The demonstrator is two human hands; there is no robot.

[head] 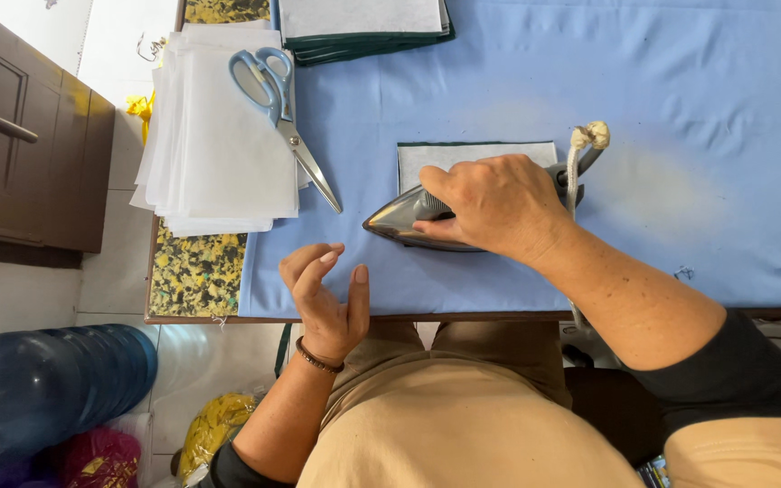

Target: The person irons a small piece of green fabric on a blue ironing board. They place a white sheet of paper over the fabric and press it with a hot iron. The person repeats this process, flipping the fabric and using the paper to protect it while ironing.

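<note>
My right hand (497, 206) clamped over iron (413, 217) handle, sole flat on white fabric piece (472, 152) atop blue cloth (589, 81). Left hand (327, 294) free, fingers loosely curled, hovering at near edge, clear of hot metal. Scissors (280, 113) parked on white stack (219, 154), within reach.

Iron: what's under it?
The iron, gripped by the right hand, rests on a white fabric piece with dark green edging, on the blue cloth. The piece's near part is hidden by iron and hand.

No packages, labels, signs or screens show (anywhere in view).
</note>
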